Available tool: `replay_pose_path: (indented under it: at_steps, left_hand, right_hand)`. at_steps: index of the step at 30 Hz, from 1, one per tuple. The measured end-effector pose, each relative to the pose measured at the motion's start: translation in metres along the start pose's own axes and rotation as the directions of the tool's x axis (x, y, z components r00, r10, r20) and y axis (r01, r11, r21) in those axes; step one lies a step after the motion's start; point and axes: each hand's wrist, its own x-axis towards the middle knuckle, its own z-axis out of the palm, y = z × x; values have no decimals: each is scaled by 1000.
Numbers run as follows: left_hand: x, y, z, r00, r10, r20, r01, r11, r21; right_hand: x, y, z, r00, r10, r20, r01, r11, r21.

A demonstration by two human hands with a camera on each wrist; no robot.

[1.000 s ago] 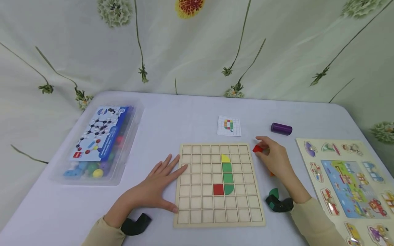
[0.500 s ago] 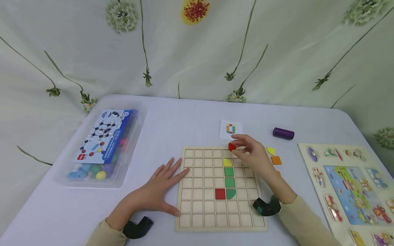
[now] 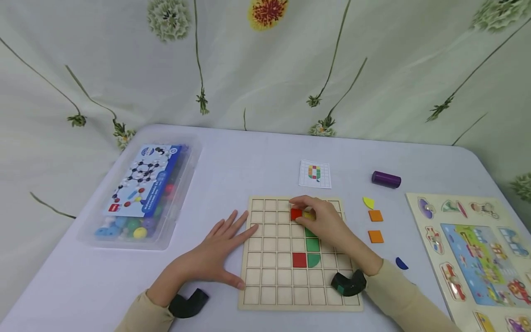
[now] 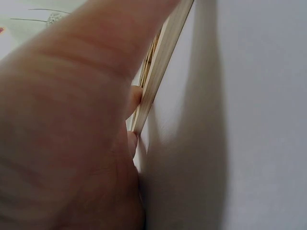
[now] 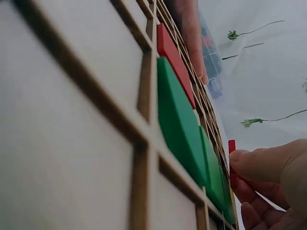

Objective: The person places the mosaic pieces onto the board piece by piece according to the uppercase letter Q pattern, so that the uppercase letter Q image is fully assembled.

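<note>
A wooden grid board lies flat before me. My left hand spreads along its left edge, thumb and index finger touching the rim; in the left wrist view, fingertips meet the board's side. Over an upper cell, my right hand pinches a red square tile between thumb and fingers. Seen from the right wrist, that red tile is edge-on. Another red square sits in the grid beside a green rounded tile, below a green square. The right hand partly hides a second green square and a yellow tile.
Behind the board lies a pattern card; a purple cylinder is to its right. Yellow, orange and blue pieces lie right of the board, before a picture puzzle. A plastic box stands left.
My right hand has carried the red square tile from the table right of the board leftward to an upper grid cell. The left hand keeps its place at the left edge.
</note>
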Motion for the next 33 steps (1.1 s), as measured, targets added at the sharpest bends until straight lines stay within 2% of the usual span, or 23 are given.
replay_pose_path:
  at_steps: [5,14,18,21,23,24,26,28,30,33]
  left_hand:
    - [2,1,0,1000,4,0,-4,1000,5]
    - [4,0,1,1000,23,-12,-23,1000,7]
    - [3,1,1,1000,23,-19,-23,1000,-2]
    - [2,2,-1,1000,11,-17,-11,1000,-2]
    - [2,3,-2,1000,5,-16,-5,1000,-3]
    - [2,3,-2,1000,4,-16,-3,1000,0]
    - [2,3,-3,1000,1,-14,-1,1000,2]
    - [2,4,-3,1000,-10,-9,10,1000,3]
    - [2,4,-2,1000,-17,-9,17,1000,1]
    - [0,4,2,1000,-20,-3,20,1000,-5]
  right_hand:
    - [-2,0,0,1000,3,5,-3,999,-33]
    - [-3,4,0,1000,11,-11,-11,1000,-19]
    - [-3,4,-8,999,31,-28,-29,998,49]
    - [-4,10,-29,991,82,-104,-66,986,150]
    - [-8,18,-47,974,129,-186,-94,978,187]
    - [-11,22,-56,959,156,-238,-112,976,188]
    - [-19,34,-71,920,206,-332,-154,972,176]
    - [-28,45,-82,881,259,-397,-229,966,123]
    - [-37,53,-89,855,316,-411,-304,948,97]
    - [-48,60,-93,832,413,-370,-423,904,57]
